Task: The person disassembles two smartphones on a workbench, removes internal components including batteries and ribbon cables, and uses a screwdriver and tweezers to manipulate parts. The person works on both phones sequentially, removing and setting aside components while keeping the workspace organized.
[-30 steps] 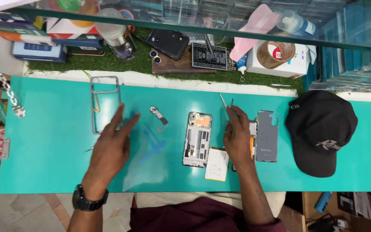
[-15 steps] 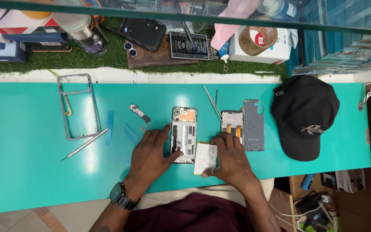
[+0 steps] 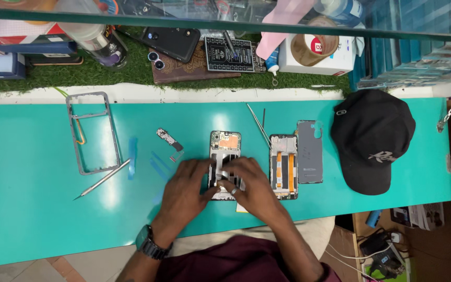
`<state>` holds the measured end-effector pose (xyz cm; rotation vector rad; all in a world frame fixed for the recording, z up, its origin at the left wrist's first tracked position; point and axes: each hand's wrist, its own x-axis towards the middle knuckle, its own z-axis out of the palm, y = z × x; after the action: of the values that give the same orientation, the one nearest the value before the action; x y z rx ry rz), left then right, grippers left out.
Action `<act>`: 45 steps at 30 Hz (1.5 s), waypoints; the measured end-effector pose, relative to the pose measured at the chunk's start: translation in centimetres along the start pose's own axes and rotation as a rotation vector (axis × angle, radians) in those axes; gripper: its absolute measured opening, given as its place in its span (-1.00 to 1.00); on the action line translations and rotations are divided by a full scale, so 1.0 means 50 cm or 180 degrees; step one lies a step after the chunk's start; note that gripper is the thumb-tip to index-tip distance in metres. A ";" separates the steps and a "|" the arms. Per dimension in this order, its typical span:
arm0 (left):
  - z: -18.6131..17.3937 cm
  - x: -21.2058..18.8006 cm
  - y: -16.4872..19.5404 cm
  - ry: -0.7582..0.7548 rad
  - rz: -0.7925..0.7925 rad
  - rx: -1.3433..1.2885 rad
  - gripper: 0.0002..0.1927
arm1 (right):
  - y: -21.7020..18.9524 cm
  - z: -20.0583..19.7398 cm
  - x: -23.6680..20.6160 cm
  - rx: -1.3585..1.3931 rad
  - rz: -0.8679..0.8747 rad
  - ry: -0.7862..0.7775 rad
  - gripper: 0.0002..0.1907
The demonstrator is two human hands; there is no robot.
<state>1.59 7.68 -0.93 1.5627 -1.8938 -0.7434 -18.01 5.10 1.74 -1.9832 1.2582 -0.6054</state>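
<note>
Nearest us, our left hand (image 3: pixel 184 189) and our right hand (image 3: pixel 254 190) meet over the lower half of the opened smartphone body with its exposed circuit board and copper patch (image 3: pixel 225 156). Both grips press down on it with fingers together, pinning it flat to the turquoise tabletop (image 3: pixel 37 219); we cannot tell whether either pinches a small part underneath. The phone's long axis runs straight away from us, so its uncovered top end lies just beyond our fingertips, and both hands sit equally close, left on its left edge and right on its right edge.

Just right of the right hand lies a second opened phone frame with orange ribbon strips (image 3: pixel 283 166), touching a grey rear cover panel (image 3: pixel 309 151). Further right rests a black baseball cap (image 3: pixel 371 138). Left of the left hand are a small dark circuit piece (image 3: pixel 169 139), a slim metal pry tool (image 3: pixel 103 179), and an empty grey phone frame (image 3: pixel 92 131), well apart from us.

Beyond the phone lie thin metal tweezers (image 3: pixel 258 125), then a green grass-like mat (image 3: pixel 105 78) carrying a black smartphone (image 3: pixel 172 42).
</note>
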 end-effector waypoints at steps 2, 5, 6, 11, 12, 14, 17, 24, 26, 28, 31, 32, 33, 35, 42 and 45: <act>0.010 -0.018 0.001 0.0396 0.0272 -0.0144 -0.55 | 0.000 0.011 -0.011 -0.0097 -0.0332 0.0033 -0.78; 0.025 -0.044 0.003 0.0743 0.0581 -0.0119 -0.69 | 0.000 0.007 -0.051 0.0171 -0.0430 -0.0243 -0.82; 0.028 -0.047 0.001 0.0757 0.0649 -0.0082 -0.70 | 0.002 0.006 -0.061 0.0177 -0.0452 -0.0246 -0.81; 0.036 -0.045 -0.015 0.0647 0.0981 -0.0020 -0.68 | 0.011 0.008 -0.083 0.0172 -0.0480 -0.0310 -0.80; 0.037 -0.041 -0.017 0.0637 0.1003 -0.0005 -0.70 | 0.014 0.007 -0.080 0.0283 -0.0526 -0.0281 -0.79; 0.036 -0.042 -0.019 0.0605 0.1019 0.0024 -0.74 | 0.017 0.006 -0.077 0.0525 -0.0604 -0.0246 -0.76; 0.036 -0.044 -0.019 0.0704 0.1164 0.0026 -0.75 | 0.019 0.009 -0.069 0.0976 0.0935 -0.0236 -0.84; 0.038 -0.040 -0.016 0.0772 0.1042 -0.0047 -0.82 | 0.003 0.014 -0.065 0.0709 0.0393 -0.0296 -0.83; 0.035 -0.038 -0.014 0.0704 0.0992 -0.0033 -0.83 | -0.002 0.017 -0.072 0.0719 0.0304 -0.0419 -0.80; 0.033 -0.039 -0.011 0.0737 0.1032 -0.0021 -0.78 | -0.003 0.017 -0.084 0.0648 -0.0052 -0.0330 -0.77; 0.030 -0.050 -0.006 0.0802 0.1098 -0.0154 -0.74 | 0.003 0.024 -0.096 0.0639 -0.0378 -0.0191 -0.81; 0.030 -0.055 -0.005 0.0826 0.1117 -0.0220 -0.73 | 0.007 0.027 -0.097 0.0656 -0.0454 -0.0146 -0.83; 0.031 -0.062 -0.003 0.0871 0.1153 -0.0178 -0.73 | 0.010 0.030 -0.100 0.0625 -0.0394 -0.0145 -0.83; 0.035 -0.072 -0.003 0.0963 0.1225 -0.0083 -0.71 | 0.015 0.033 -0.102 0.0570 -0.0282 -0.0142 -0.81; 0.054 -0.084 -0.011 0.1005 0.1137 -0.0186 -0.78 | 0.023 0.040 -0.103 0.1161 0.0278 0.0046 -0.77; 0.056 -0.086 -0.011 0.1031 0.1065 -0.0180 -0.79 | 0.028 0.055 -0.098 0.1481 0.0901 0.0038 -0.74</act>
<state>0.59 11.98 -3.55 1.2037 -1.8077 -0.3686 -18.93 10.02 -1.20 -1.3951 1.2424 -0.6937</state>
